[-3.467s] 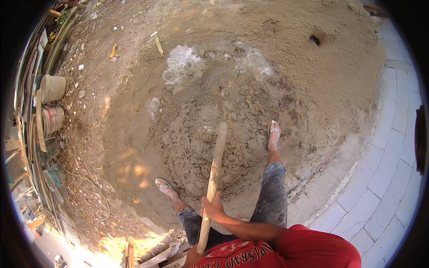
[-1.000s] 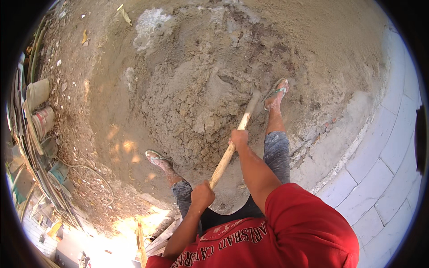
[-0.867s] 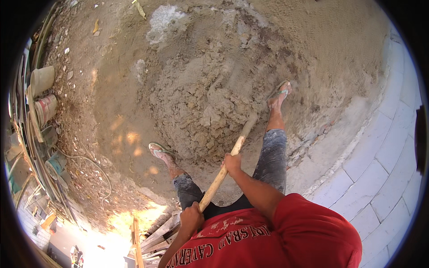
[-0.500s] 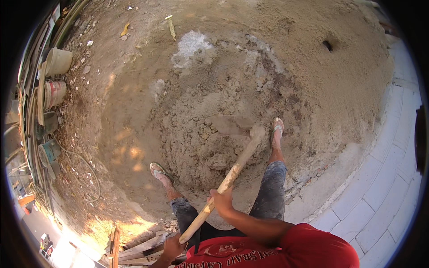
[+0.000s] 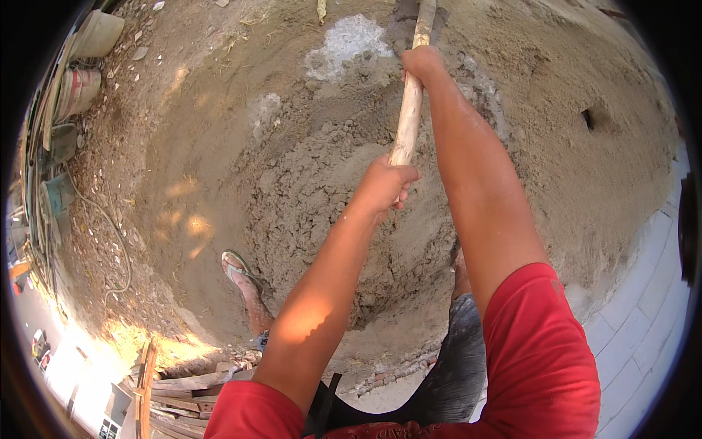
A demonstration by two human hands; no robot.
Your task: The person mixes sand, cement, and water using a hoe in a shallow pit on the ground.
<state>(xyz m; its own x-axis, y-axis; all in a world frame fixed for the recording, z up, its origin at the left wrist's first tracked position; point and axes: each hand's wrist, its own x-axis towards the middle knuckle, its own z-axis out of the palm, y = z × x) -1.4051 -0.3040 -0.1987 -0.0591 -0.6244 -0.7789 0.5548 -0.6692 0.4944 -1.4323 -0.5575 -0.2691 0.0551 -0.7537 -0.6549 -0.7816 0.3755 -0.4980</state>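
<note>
Left hand and right hand are both wrapped round a wooden handle. Lumpy mud on the ground below, lol.

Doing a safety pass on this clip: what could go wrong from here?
The bare left hand and right hand might slip or blister on the wooden handle. The sandalled left foot beside the lumpy mound looks poorly protected; a stray stroke could hit it.
</note>
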